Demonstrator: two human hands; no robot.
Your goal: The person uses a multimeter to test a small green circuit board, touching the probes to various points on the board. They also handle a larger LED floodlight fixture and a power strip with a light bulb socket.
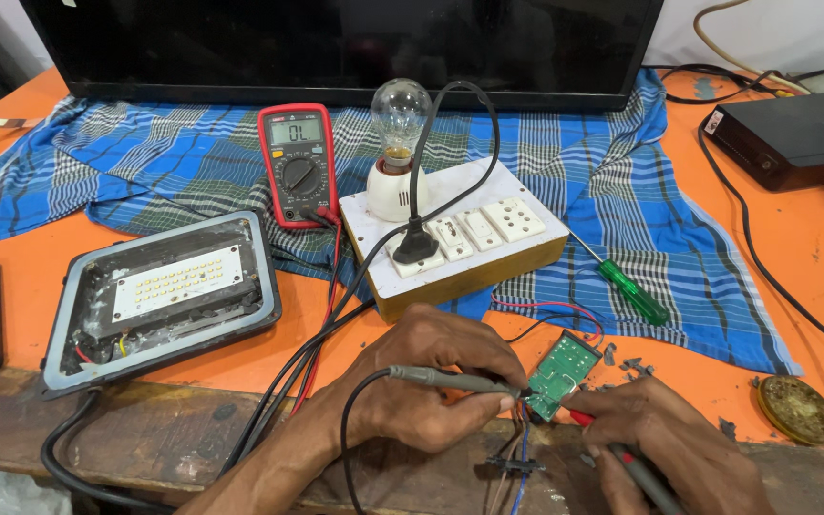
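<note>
**Ana:** Fingers (503, 401) of the left hand (431, 381) are pinched round the grey probe (450, 380), tip right on the lower edge of the green board (562, 372). Right hand (669, 448) grips the red probe (588, 420) pen-fashion, its tip at the same bottom corner.

**Ben:** And the board itself?

**Ana:** Near the front edge of the orange table (813, 248), just right of centre, tilted, with thin wires (522, 448) hanging off the edge below it.

**Ben:** Two tips that close together, I'd keep them from bridging. Knuckles braced on the table, light pressure, one pad each.

**Ana:** Agreed, and the meter (298, 164) sits on the checked cloth (603, 172) toward the back, display facing us, so a glance up does it with no need to lift either tip.

**Ben:** What else is around?

**Ana:** A white switchboard (469, 238) behind the hands, clear bulb (400, 114) on its holder, unlit as far as I can tell, black plug (416, 246) pushed in. Green screwdriver (631, 291) lies to its right. An opened floodlight (169, 296) rests at the left, a black box (793, 133) in the far right corner, a round tin (797, 410) by the front right edge.

**Ben:** Bits of debris near the board, so mind the tips don't skid.
</note>
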